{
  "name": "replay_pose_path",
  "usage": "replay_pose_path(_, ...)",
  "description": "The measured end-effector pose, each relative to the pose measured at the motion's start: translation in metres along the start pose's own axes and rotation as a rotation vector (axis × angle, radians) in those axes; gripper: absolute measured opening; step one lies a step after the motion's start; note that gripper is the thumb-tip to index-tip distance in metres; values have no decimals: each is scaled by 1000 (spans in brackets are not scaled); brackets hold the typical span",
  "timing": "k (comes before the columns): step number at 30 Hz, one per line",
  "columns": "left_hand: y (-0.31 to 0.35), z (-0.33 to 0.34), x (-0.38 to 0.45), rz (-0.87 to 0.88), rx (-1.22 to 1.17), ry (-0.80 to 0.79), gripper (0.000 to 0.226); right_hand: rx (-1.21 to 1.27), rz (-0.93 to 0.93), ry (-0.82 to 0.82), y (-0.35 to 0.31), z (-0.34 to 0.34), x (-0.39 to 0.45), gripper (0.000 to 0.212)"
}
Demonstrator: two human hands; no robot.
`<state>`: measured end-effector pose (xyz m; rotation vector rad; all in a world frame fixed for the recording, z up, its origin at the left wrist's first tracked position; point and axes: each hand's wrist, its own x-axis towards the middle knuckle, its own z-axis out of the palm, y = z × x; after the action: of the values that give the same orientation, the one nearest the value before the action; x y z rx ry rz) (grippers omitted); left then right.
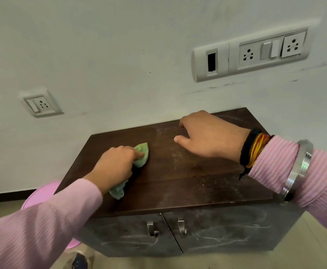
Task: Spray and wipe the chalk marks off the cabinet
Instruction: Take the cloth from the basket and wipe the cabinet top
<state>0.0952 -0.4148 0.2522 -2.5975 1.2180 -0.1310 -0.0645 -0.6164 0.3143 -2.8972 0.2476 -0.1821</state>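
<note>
The left hand (118, 164) grips a bunched green cloth (139, 158), fingers curled round it, pressing it onto the left part of the dark wooden cabinet (178, 183) top. The right hand (207, 136) rests on the top toward the back, holding nothing, its fingers bent down against the wood. Chalk marks (223, 233) cover both doors; faint dusty smears lie on the top's right side.

A bunched green cloth (141, 155) is pressed onto the dark cabinet (178, 183) top; chalk marks (224, 233) are smeared across its doors.
</note>
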Motion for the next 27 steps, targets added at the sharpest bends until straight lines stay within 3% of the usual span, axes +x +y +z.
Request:
replay_pose_path(5,25,-7,-47,60,-27,13,71,12,14,-17,3,1,0,46)
replay_pose_path(9,68,-16,-9,201,-5,77,65,12,7,-2,-2,1,4,45)
replay_pose_path(16,19,-7,24,-14,-7,-30,72,-2,33,-16,5,0,2,43)
replay_pose_path(20,38,-9,-8,91,-60,0,70,11,54,-23,12,-1,3,42)
replay_pose_path(23,76,-21,11,215,-37,74,65,26,72,-15,13,1,7,40)
replay_pose_path(27,81,-24,65,117,-33,91,55,20,87,-19,17,5,11,37)
